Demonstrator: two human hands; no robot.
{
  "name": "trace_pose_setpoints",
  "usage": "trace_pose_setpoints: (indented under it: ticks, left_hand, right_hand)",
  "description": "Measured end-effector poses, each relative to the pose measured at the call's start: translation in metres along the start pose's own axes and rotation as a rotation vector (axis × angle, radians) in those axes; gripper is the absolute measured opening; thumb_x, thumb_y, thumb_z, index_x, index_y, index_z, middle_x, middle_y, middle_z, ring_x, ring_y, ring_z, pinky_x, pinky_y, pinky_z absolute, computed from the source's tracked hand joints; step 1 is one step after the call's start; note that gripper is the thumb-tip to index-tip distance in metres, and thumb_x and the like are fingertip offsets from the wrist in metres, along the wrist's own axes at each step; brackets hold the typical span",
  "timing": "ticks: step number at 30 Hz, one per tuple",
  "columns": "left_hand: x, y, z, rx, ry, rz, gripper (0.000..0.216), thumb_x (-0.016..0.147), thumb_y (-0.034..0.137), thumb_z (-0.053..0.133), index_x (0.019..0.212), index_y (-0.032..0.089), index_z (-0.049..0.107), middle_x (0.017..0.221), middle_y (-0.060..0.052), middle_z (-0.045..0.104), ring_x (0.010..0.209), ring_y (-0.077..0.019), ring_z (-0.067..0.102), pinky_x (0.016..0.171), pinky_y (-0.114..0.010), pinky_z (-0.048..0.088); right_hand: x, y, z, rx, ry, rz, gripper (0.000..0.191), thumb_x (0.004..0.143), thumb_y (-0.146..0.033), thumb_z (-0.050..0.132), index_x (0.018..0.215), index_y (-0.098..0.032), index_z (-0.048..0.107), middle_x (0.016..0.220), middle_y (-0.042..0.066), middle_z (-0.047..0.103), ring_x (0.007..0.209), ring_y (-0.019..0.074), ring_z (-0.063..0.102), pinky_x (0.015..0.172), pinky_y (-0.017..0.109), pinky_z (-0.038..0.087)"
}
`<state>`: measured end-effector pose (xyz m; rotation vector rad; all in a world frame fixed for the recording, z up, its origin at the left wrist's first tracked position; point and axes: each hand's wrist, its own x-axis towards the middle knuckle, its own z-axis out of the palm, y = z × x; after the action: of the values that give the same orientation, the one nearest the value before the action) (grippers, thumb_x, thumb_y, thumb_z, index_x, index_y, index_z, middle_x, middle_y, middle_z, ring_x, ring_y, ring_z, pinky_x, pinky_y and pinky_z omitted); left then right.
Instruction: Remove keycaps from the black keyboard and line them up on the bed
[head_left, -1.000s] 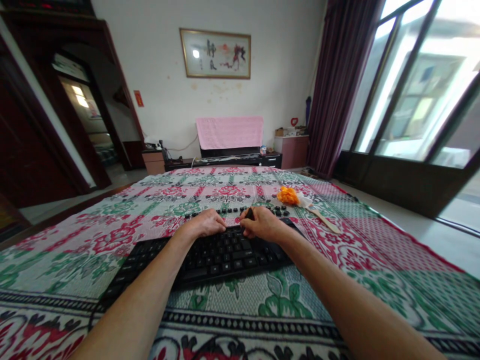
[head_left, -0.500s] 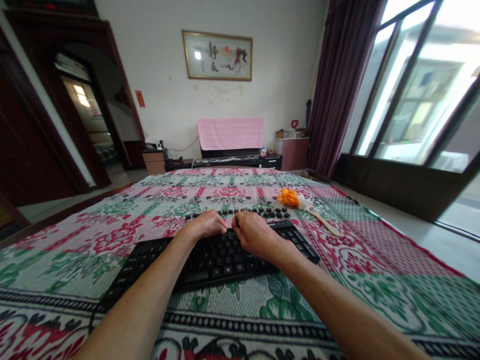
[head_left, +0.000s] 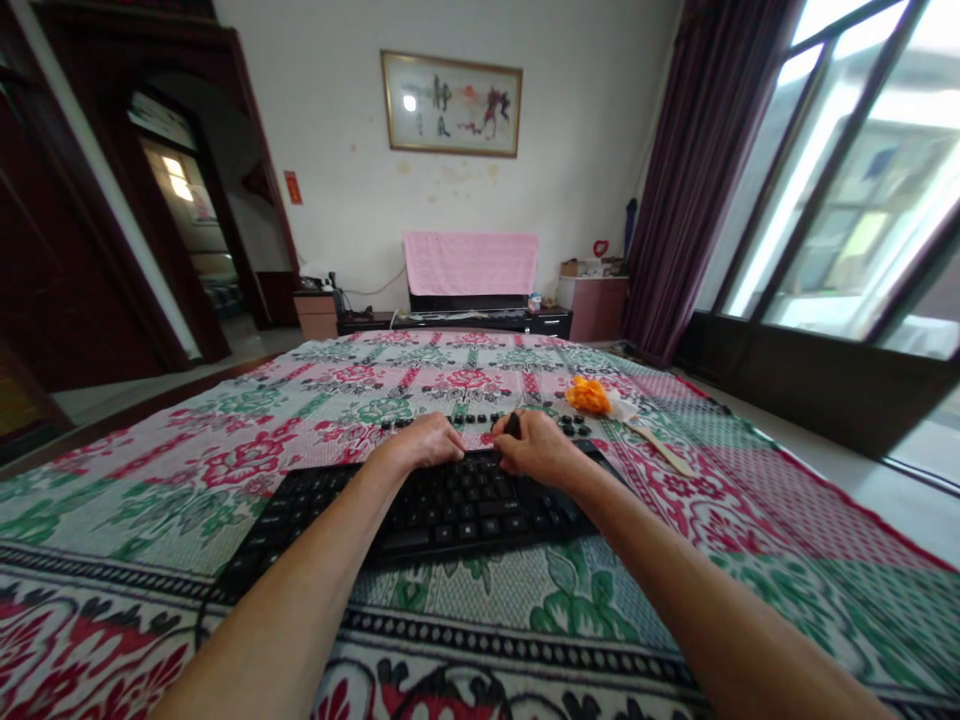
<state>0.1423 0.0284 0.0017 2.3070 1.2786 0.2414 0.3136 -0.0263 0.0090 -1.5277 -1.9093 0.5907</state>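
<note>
A black keyboard (head_left: 420,510) lies on a floral cloth in front of me. My left hand (head_left: 424,443) rests curled on the keyboard's far edge, its fingers bent down on the top row. My right hand (head_left: 536,447) is closed at the same edge and pinches a small black keycap (head_left: 513,425) between thumb and fingers. Several loose black keycaps (head_left: 480,418) lie in a row on the cloth just beyond both hands.
An orange cloth (head_left: 588,395) and a pale wooden stick (head_left: 660,447) lie to the right of the keycaps. The patterned cloth (head_left: 225,450) covers the whole surface. A pink-draped TV stand, a doorway at left and large windows at right ring the room.
My right hand went left onto the keys half a second ago, then came back right to the far edge with a keycap lifted in its fingers. The left hand stayed put.
</note>
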Motion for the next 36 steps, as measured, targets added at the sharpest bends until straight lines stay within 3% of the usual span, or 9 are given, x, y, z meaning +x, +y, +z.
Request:
trace_pose_setpoints:
  ticks: [5, 12, 17, 24, 29, 31, 36]
  left_hand:
    - [-0.002, 0.001, -0.001, 0.012, 0.012, -0.004, 0.016, 0.057, 0.023, 0.047, 0.050, 0.014, 0.058, 0.042, 0.005, 0.031, 0.045, -0.0077, 0.029, 0.047, -0.022, 0.021]
    - [-0.002, -0.001, -0.002, -0.027, -0.007, 0.016, 0.013, 0.055, 0.021, 0.048, 0.044, 0.014, 0.049, 0.042, 0.005, 0.029, 0.046, -0.0075, 0.027, 0.047, -0.023, 0.019]
    - [-0.004, 0.002, -0.003, -0.036, -0.049, 0.025, 0.018, 0.061, 0.024, 0.047, 0.047, 0.014, 0.053, 0.043, 0.005, 0.030, 0.045, -0.0076, 0.028, 0.047, -0.023, 0.021]
    - [-0.012, 0.004, -0.012, -0.136, -0.353, 0.029, 0.040, 0.061, 0.052, 0.057, 0.085, 0.020, 0.066, 0.069, 0.003, 0.061, 0.059, -0.0110, 0.048, 0.055, -0.021, 0.032]
    - [-0.011, 0.002, -0.010, -0.132, -0.336, 0.017, 0.045, 0.059, 0.057, 0.059, 0.085, 0.021, 0.066, 0.069, 0.003, 0.061, 0.060, -0.0118, 0.049, 0.054, -0.021, 0.032]
    - [-0.011, 0.003, -0.010, -0.110, -0.319, 0.025, 0.041, 0.060, 0.054, 0.059, 0.082, 0.021, 0.066, 0.065, 0.003, 0.058, 0.058, -0.0113, 0.047, 0.053, -0.021, 0.031]
    - [-0.011, 0.003, -0.009, -0.097, -0.245, 0.083, 0.029, 0.069, 0.043, 0.050, 0.060, 0.017, 0.059, 0.050, 0.005, 0.041, 0.049, -0.0083, 0.032, 0.049, -0.022, 0.024]
  right_hand:
    - [-0.013, -0.012, 0.003, -0.335, 0.076, -0.294, 0.014, 0.073, -0.011, 0.044, 0.078, -0.014, 0.057, 0.074, 0.007, 0.062, 0.068, 0.0140, 0.055, 0.060, 0.022, 0.037]
    - [-0.025, -0.019, 0.013, -0.525, 0.050, -0.336, 0.015, 0.076, -0.013, 0.044, 0.088, -0.014, 0.053, 0.087, 0.011, 0.058, 0.072, 0.0164, 0.055, 0.060, 0.024, 0.035]
    - [-0.017, -0.012, 0.006, -0.336, 0.106, -0.304, 0.012, 0.075, -0.013, 0.044, 0.080, -0.014, 0.055, 0.076, 0.007, 0.060, 0.068, 0.0138, 0.055, 0.061, 0.022, 0.037]
    - [0.002, 0.008, 0.003, 0.036, 0.037, -0.021, 0.010, 0.071, -0.017, 0.046, 0.076, -0.016, 0.055, 0.052, -0.001, 0.057, 0.047, 0.0106, 0.054, 0.046, 0.019, 0.039]
    - [0.006, 0.013, 0.005, 0.179, -0.005, 0.099, 0.010, 0.070, -0.017, 0.045, 0.075, -0.017, 0.053, 0.049, -0.001, 0.057, 0.044, 0.0117, 0.054, 0.043, 0.020, 0.040]
    - [0.003, 0.008, 0.004, 0.090, 0.018, 0.039, 0.009, 0.070, -0.016, 0.045, 0.073, -0.017, 0.054, 0.051, 0.000, 0.057, 0.046, 0.0118, 0.054, 0.045, 0.020, 0.039]
    - [-0.009, -0.008, 0.001, -0.237, 0.081, -0.285, 0.011, 0.070, -0.010, 0.046, 0.072, -0.015, 0.056, 0.066, 0.004, 0.060, 0.060, 0.0120, 0.053, 0.055, 0.021, 0.036]
